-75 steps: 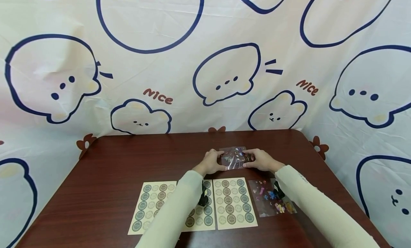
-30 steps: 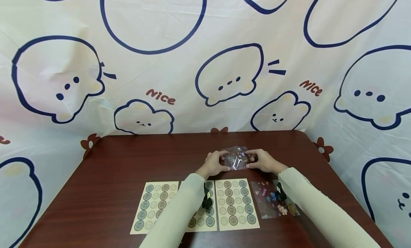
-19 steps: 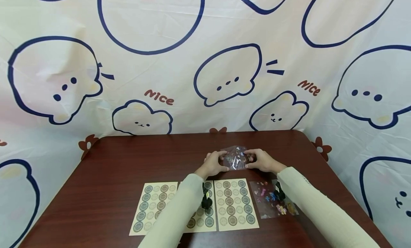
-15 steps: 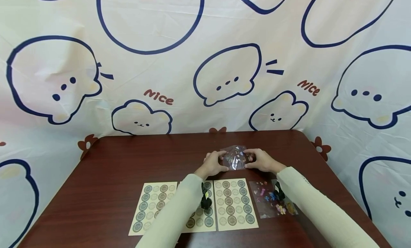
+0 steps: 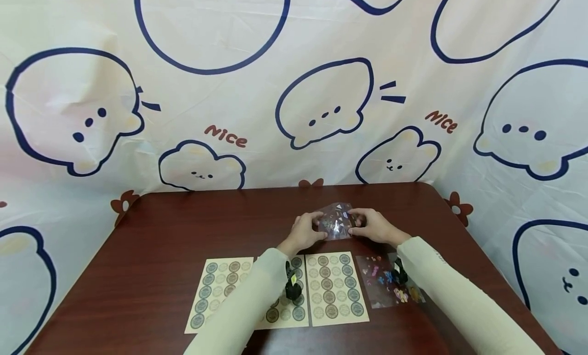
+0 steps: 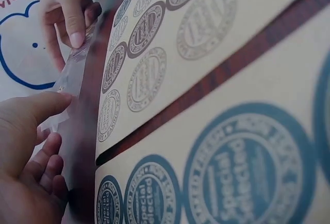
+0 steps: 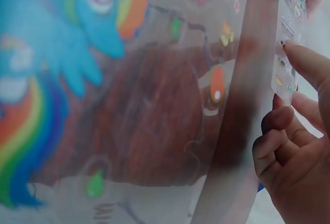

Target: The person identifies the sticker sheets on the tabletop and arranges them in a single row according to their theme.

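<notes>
A small clear sticker sheet [image 5: 337,221] with tiny coloured prints is held between both hands over the back part of the table. My left hand [image 5: 301,233] pinches its left edge, thumb on the near side. At the right edge, my right hand [image 5: 375,227] grips it between thumb and fingers. The left wrist view shows the transparent sheet [image 6: 75,77] stretching between the two hands. Seen from the right wrist, the sheet [image 7: 287,49] stands tilted up with small coloured stickers on it. Glare hides part of its print.
Cream sheets of round labels [image 5: 337,288] lie in a row in front of the hands, partly under the left sleeve. Right of them lies another clear sheet of colourful pony stickers [image 5: 381,281], partly under the right forearm. A patterned cloth [image 5: 257,99] hangs behind the dark wooden table [image 5: 138,273].
Both hands have moved slightly upward in the head view, lifting the clear sticker sheet with them. The label sheets and the pony sticker sheet stay put; the head view shifts a little.
</notes>
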Motion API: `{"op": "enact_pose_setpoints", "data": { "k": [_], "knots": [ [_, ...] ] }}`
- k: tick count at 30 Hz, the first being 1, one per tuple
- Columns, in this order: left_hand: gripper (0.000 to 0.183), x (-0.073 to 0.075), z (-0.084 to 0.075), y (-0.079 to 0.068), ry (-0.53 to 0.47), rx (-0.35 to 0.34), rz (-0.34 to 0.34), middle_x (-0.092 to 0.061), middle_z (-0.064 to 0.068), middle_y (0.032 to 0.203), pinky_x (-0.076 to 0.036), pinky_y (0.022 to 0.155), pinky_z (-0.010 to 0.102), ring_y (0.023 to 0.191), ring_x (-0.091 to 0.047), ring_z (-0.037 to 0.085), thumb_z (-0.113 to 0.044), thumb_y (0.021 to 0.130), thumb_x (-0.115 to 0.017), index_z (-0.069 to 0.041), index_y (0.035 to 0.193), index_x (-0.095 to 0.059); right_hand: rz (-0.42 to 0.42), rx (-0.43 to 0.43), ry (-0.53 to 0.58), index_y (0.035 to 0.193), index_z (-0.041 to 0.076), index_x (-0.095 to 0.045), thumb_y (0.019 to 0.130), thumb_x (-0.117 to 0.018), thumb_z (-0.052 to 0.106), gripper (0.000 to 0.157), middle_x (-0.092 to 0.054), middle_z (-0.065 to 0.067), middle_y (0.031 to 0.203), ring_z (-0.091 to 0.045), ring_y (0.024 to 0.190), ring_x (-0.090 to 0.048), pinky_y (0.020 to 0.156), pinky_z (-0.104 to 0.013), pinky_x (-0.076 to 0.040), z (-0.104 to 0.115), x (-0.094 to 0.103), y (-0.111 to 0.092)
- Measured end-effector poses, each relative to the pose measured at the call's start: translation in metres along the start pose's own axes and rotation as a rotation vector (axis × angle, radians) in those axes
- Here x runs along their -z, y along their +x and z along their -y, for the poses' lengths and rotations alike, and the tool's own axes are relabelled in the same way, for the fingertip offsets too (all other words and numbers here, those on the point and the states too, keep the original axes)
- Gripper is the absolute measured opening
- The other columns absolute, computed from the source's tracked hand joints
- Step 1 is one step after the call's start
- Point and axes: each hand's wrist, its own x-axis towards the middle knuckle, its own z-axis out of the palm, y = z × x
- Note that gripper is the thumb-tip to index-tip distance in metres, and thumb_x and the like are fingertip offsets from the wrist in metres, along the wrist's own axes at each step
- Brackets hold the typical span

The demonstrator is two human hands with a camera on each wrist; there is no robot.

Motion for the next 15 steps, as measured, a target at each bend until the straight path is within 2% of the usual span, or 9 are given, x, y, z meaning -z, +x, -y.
{"op": "enact_pose_setpoints", "data": {
  "k": [5, 15],
  "knots": [
    [0.057, 0.002, -0.001, -0.003, -0.016, -0.036, -0.007, -0.061, 0.006, 0.110, -0.043, 0.102, 0.046, 0.117, -0.048, 0.028, -0.011, 0.089, -0.077, -0.010, 0.142, -0.058, -0.016, -0.001, 0.015, 0.143, 0.003, -0.054, 0.092, -0.075, 0.019, 0.057, -0.058, -0.007, 0.089, -0.018, 0.074, -0.054, 0.065, -0.027, -0.047, 0.000, 0.002, -0.002],
    [0.054, 0.002, -0.005, -0.011, -0.005, -0.057, -0.026, -0.060, 0.004, 0.110, -0.043, 0.096, 0.042, 0.110, -0.049, 0.024, -0.013, 0.090, -0.076, -0.014, 0.141, -0.059, -0.035, 0.029, 0.035, 0.142, 0.005, -0.055, 0.092, -0.075, 0.021, 0.056, -0.057, -0.007, 0.090, -0.019, 0.079, -0.054, 0.069, -0.030, -0.048, 0.001, 0.005, -0.012]
  ]
}}
